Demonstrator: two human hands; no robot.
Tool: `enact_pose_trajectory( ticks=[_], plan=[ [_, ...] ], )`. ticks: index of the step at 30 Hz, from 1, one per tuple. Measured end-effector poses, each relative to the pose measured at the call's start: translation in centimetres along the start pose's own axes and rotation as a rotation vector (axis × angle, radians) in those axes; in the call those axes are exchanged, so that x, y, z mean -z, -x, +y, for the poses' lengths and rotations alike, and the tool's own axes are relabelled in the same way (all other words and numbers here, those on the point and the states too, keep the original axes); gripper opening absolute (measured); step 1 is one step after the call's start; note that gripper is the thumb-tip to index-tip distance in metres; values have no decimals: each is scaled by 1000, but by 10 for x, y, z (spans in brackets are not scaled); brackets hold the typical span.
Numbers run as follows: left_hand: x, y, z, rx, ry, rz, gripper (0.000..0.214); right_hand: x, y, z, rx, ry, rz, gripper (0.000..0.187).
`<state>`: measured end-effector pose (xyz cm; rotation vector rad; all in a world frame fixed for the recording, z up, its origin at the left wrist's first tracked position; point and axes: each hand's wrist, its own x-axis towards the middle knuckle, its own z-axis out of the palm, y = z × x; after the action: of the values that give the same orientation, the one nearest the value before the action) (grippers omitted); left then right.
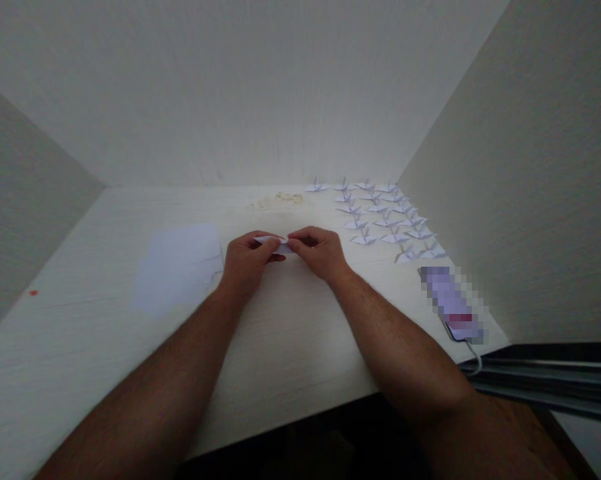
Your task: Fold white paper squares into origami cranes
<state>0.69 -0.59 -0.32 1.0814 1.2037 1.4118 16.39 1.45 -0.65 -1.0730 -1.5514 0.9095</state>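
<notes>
A person's two bare hands meet above the middle of a pale, faintly streaked tabletop, seen from the person's own head height. Between them is a small, narrow piece of folded white paper. The left hand pinches it between thumb and fingers, with fingertips showing beneath its lower edge. The right hand holds the other end in a tight pinch, thumb and index finger close together. Whether the hands rest on the table cannot be told.

To the left, near the left wrist, lie flat sheets of plain white paper. Beyond the right hand, small white folded-paper birds with pointed wings stand in rough rows reaching toward the back corner. Nearer the right edge lies a slim rectangular phone, its screen obscured by pixel blocks, with a pale cable at its near end. A brownish patch marks the table's back; a small orange-red spot lies far left.
</notes>
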Motion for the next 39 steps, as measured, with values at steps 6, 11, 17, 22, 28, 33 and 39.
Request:
enact_pose_trajectory(
  ticks=[6,11,17,22,28,33,39],
  plan=[
    [-1,1,1,6,-1,-9,21,1,-2,-1,-54,-40,-55,14],
    [1,1,0,7,-57,-14,22,2,-3,0,-88,-59,-85,15],
    [3,0,1,3,-99,-25,23,1,-3,-3,-107,-38,-96,15],
    [2,0,2,11,-124,-16,23,-1,-2,-2,-118,-30,-95,13],
    [0,2,5,6,-125,-19,24,-1,-2,-2,-169,-97,-85,15],
    [1,3,6,-13,-144,-23,25,0,-3,0,-180,-168,-92,17],
    [2,1,3,-28,-184,-1,26,0,-4,1,-173,-148,-82,20]
  ],
)
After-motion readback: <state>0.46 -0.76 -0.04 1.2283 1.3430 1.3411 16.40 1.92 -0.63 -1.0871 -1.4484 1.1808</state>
